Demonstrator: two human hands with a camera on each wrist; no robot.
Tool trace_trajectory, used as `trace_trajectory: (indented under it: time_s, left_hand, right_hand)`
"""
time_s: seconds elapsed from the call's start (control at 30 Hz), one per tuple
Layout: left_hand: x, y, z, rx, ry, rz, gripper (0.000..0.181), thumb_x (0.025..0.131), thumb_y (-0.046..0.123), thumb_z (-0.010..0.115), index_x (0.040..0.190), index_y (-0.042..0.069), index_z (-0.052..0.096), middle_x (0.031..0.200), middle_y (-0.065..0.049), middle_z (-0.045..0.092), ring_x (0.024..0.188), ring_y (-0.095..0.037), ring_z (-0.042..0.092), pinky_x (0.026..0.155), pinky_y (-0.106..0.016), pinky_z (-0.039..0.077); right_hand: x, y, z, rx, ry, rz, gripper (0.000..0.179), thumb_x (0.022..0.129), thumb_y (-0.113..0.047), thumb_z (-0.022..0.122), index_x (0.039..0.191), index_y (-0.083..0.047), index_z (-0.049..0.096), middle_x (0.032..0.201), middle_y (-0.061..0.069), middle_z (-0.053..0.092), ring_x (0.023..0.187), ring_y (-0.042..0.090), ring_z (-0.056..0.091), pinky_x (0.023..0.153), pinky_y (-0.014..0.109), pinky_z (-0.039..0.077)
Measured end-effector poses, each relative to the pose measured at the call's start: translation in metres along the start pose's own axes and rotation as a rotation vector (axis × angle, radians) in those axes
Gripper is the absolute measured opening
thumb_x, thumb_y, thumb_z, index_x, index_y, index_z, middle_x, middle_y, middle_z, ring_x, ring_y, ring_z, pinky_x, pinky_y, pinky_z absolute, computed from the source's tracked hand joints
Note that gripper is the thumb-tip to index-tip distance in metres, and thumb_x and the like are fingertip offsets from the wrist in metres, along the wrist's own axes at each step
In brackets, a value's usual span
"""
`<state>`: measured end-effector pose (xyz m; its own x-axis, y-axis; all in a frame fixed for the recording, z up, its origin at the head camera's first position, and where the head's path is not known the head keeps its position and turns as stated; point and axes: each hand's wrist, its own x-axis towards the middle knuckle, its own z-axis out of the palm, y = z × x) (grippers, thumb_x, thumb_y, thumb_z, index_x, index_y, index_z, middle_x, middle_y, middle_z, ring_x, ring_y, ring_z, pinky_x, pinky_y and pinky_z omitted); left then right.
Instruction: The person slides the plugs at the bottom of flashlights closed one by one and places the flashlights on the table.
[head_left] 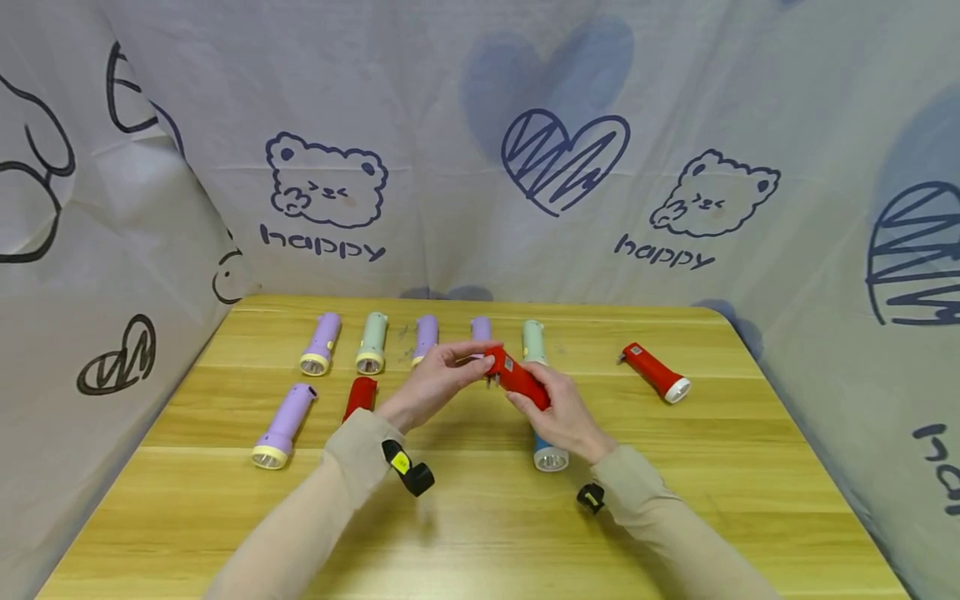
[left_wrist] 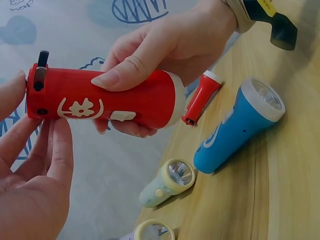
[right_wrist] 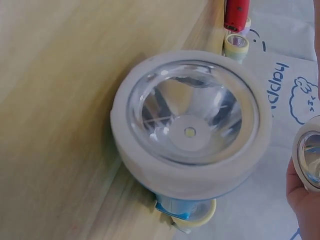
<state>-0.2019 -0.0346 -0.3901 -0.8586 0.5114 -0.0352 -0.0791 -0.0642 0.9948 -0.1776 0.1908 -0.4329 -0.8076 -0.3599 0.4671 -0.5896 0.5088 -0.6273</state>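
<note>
A red flashlight [head_left: 527, 385] with a white head is held up over the table's middle. My right hand [head_left: 566, 414] grips its body, thumb on one side and fingers underneath, as the left wrist view shows. At its tail end my left hand [head_left: 433, 388] pinches with thumb and fingers. Metal plug prongs [head_left: 492, 381] stick out by the left fingertips, and a small black tab [left_wrist: 43, 61] juts from the tail. On the table beneath the right hand lies a blue flashlight [left_wrist: 235, 127], its white-rimmed lens [right_wrist: 190, 131] large in the right wrist view.
A back row holds purple flashlights [head_left: 323, 340] and pale green flashlights [head_left: 372, 340]. Another purple flashlight [head_left: 287, 423] lies front left, beside a red flashlight [head_left: 361, 395] partly hidden by my left arm. One more red flashlight [head_left: 655, 372] lies right on the wooden table [head_left: 465, 542].
</note>
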Motion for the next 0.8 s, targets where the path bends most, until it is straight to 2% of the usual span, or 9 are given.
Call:
trace_trajectory:
  time_s: [0.1, 0.2, 0.33, 0.53, 0.63, 0.8]
  left_hand:
    - [0.0000, -0.0014, 0.0000, 0.028, -0.009, 0.023, 0.041, 0.101, 0.015, 0.060, 0.141, 0.005, 0.058, 0.144, -0.013, 0.060, 0.122, -0.016, 0.058, 0.115, -0.042, 0.042]
    - [-0.0006, -0.0022, 0.0004, 0.061, -0.027, 0.073, 0.040, 0.101, 0.018, 0.063, 0.139, 0.006, 0.061, 0.141, -0.010, 0.064, 0.122, -0.016, 0.060, 0.110, -0.039, 0.045]
    - [-0.0030, -0.0018, 0.0032, 0.096, -0.025, 0.128, 0.040, 0.098, 0.022, 0.067, 0.136, 0.008, 0.064, 0.137, -0.011, 0.066, 0.117, -0.013, 0.065, 0.105, -0.034, 0.051]
    - [-0.0065, -0.0011, 0.0063, 0.127, -0.015, 0.174, 0.040, 0.097, 0.019, 0.068, 0.135, 0.007, 0.064, 0.137, -0.014, 0.065, 0.114, -0.011, 0.068, 0.100, -0.029, 0.055]
    - [-0.0079, -0.0005, 0.0067, 0.128, -0.011, 0.186, 0.040, 0.097, 0.018, 0.068, 0.135, 0.006, 0.064, 0.138, -0.015, 0.065, 0.113, -0.011, 0.069, 0.099, -0.027, 0.055]
    - [-0.0091, -0.0006, 0.0071, 0.105, 0.010, 0.169, 0.042, 0.097, 0.017, 0.068, 0.136, 0.004, 0.062, 0.138, -0.016, 0.065, 0.110, -0.010, 0.069, 0.099, -0.027, 0.055]
  right_hand:
    - [0.0007, 0.0011, 0.0006, 0.023, -0.005, -0.011, 0.034, 0.093, -0.012, 0.070, 0.125, -0.002, 0.064, 0.111, 0.015, 0.071, 0.088, 0.021, 0.065, 0.076, 0.028, 0.056]
    - [0.0019, 0.0023, 0.0014, 0.061, -0.003, -0.020, 0.033, 0.093, -0.010, 0.071, 0.124, -0.003, 0.065, 0.112, 0.014, 0.071, 0.089, 0.022, 0.065, 0.077, 0.027, 0.056]
    - [0.0033, 0.0033, 0.0029, 0.109, 0.004, -0.037, 0.031, 0.092, -0.007, 0.071, 0.122, -0.002, 0.065, 0.110, 0.014, 0.070, 0.089, 0.020, 0.064, 0.077, 0.026, 0.057]
    - [0.0055, 0.0059, 0.0044, 0.131, 0.018, -0.097, 0.029, 0.090, -0.002, 0.071, 0.119, -0.001, 0.066, 0.105, 0.014, 0.070, 0.086, 0.016, 0.062, 0.075, 0.024, 0.057]
    - [0.0066, 0.0059, 0.0048, 0.127, 0.026, -0.119, 0.030, 0.089, -0.001, 0.071, 0.119, -0.001, 0.066, 0.105, 0.014, 0.070, 0.085, 0.016, 0.062, 0.075, 0.025, 0.058]
    - [0.0089, 0.0058, 0.0067, 0.129, 0.034, -0.131, 0.031, 0.089, -0.002, 0.072, 0.119, -0.001, 0.066, 0.105, 0.014, 0.070, 0.087, 0.017, 0.063, 0.077, 0.025, 0.058]
